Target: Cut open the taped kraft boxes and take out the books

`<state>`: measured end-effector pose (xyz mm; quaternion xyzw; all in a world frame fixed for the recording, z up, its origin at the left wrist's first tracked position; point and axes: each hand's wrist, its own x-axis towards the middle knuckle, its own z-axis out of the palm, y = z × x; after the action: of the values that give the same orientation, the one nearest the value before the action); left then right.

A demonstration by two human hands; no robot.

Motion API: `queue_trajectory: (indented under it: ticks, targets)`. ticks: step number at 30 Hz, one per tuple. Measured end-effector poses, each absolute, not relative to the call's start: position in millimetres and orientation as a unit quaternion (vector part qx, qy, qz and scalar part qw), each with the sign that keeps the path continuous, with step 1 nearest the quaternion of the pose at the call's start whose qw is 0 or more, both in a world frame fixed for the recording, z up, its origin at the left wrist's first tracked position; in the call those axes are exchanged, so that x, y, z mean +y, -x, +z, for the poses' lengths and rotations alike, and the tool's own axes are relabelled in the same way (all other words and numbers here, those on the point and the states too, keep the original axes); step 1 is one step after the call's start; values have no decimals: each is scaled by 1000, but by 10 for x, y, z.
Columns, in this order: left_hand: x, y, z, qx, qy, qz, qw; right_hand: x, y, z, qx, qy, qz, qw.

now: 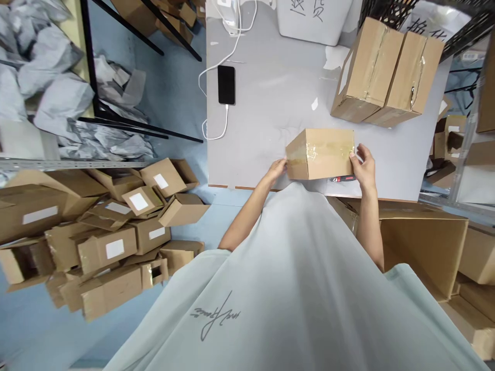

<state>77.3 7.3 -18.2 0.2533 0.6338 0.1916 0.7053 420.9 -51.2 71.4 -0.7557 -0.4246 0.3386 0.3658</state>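
Note:
A taped cardboard box [328, 154] is at the front of the grey table, between my two hands. My left hand [277, 169] grips its left end, the fingertips partly hidden behind the edge. At the right end, my right hand [364, 167] holds the box, with the thumb against its side and the other fingers bent near the edge. Clear tape shines on the box's face. A red and black object [343, 179] shows partly beside the box's near edge, close to my right hand; its kind is hidden.
Two taped cardboard boxes [386, 74] stand at the table's back right. A phone [226, 85] with a white cable lies at left, and a white bin [314, 23] is at the back. Cardboard boxes [108, 247] pile on the floor at left. A large open carton [421, 252] stands at right.

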Motion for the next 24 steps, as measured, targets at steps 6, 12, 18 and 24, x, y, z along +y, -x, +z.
queue_trajectory:
  ticks: [6,12,18,24]
  targets:
    - [39,-951,-143,584,-235,214,747,-509,-4277,893,-452,793,203,354]
    - [-55,-963,-7,581,-281,266,716,-700,-3882,1350,-480,750,324,320]
    - [115,-640,221,614,-403,341,587,-724,-3725,1077,-416,717,431,356]
    - [114,-374,261,623,-448,306,563,-778,-3625,515,-365,698,488,377]
